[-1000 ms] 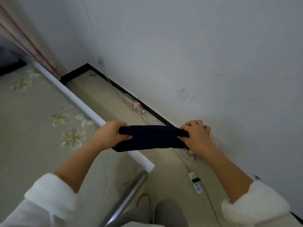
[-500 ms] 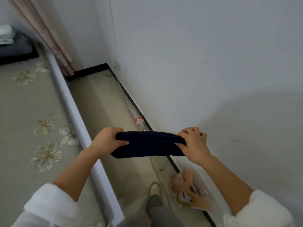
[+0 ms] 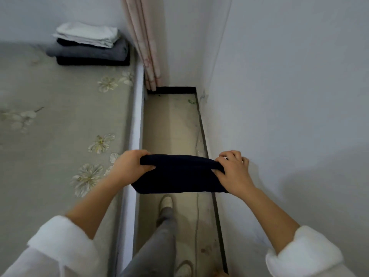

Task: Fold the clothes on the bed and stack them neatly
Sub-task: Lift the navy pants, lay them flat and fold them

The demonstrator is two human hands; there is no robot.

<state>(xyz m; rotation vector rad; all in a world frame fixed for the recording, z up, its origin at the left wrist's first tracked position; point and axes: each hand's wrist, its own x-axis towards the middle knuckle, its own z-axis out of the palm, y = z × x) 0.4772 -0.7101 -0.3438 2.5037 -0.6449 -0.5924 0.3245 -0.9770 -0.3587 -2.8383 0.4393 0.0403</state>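
Both hands, left hand (image 3: 129, 163) and right hand (image 3: 232, 170), gripped the folded navy knit garment (image 3: 179, 174) by its ends; soft stack of folded clothes (image 3: 89, 45) at 11 o'clock.

Single head view, looking steeply down, close over floor (image 3: 171, 124), bed (image 3: 60, 120)

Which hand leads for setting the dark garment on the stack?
Left, probably. The left hand grips the dark garment at the end nearer the bed, and the stack sits on that side; the right hand is by the wall.
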